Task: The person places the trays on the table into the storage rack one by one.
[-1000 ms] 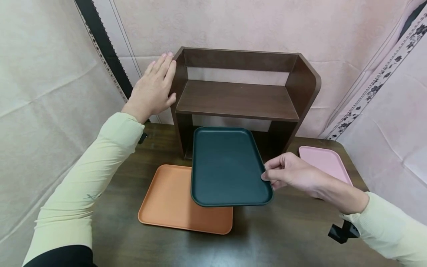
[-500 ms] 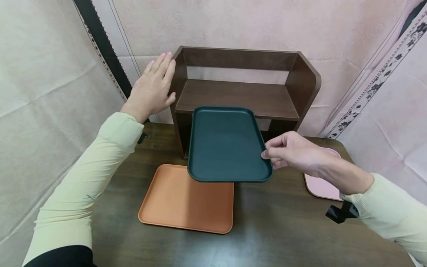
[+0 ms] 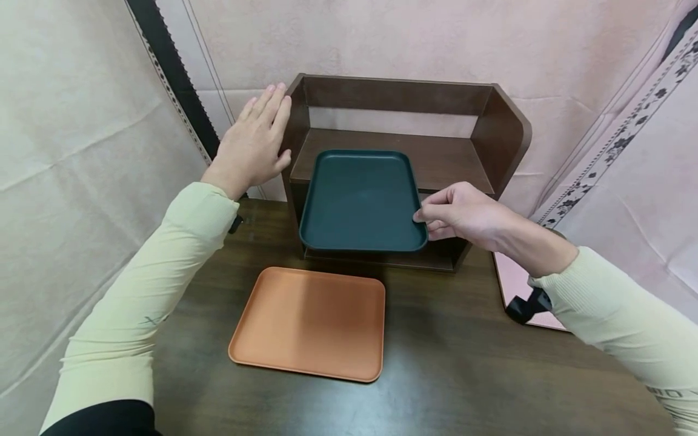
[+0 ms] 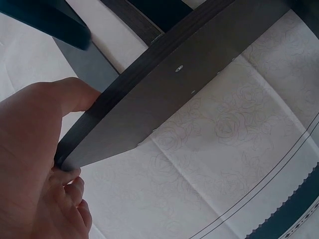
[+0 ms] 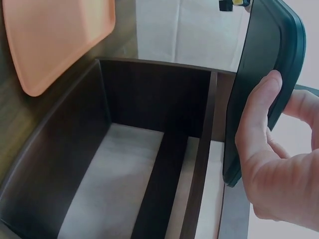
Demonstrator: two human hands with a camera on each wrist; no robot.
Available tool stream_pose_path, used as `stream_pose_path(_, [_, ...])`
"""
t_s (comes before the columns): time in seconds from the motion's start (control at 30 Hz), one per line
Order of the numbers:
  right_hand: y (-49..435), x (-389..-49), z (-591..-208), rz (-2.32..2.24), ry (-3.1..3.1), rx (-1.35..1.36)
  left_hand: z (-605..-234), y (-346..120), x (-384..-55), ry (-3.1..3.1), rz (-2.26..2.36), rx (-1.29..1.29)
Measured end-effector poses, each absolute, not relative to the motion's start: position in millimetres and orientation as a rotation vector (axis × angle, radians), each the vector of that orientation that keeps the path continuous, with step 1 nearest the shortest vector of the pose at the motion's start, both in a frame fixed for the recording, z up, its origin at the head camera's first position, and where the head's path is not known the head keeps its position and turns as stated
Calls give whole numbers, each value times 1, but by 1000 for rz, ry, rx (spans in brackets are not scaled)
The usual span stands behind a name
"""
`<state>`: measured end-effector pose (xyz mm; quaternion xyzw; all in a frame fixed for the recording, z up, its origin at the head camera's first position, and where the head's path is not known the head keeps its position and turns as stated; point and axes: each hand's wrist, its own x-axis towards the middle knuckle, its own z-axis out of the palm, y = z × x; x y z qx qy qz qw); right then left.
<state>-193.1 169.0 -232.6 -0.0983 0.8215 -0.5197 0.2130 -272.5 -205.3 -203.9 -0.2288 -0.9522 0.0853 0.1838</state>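
Observation:
My right hand point(image 3: 463, 215) pinches the right edge of a dark green tray point(image 3: 362, 200), thumb on top and fingers beneath. In the head view the tray's far part overlaps the upper board of a brown two-level shelf point(image 3: 501, 133); contact cannot be told. The right wrist view shows the same tray point(image 5: 264, 59) standing beside the middle board. My left hand point(image 3: 251, 139) holds the shelf's left side panel. In the left wrist view, its thumb lies over the front edge of the panel point(image 4: 164, 84), the other fingers at the panel's end.
An orange tray point(image 3: 311, 324) lies on the dark wooden table point(image 3: 463, 363) in front of the shelf. A pink tray point(image 3: 515, 281) lies at the right, partly hidden by my right arm. Pale cloth point(image 3: 392, 36) hangs behind and at both sides.
My right hand has raised the green tray and moved it away from me, from before the lower level up to the upper board. My left hand stays on the side panel.

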Motion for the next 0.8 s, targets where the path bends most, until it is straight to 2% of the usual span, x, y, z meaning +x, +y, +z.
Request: stream_pose_path(0.8, [128, -274, -226, -1471, 2335, -147, -204, -207, -273, -2684, 223, -649])
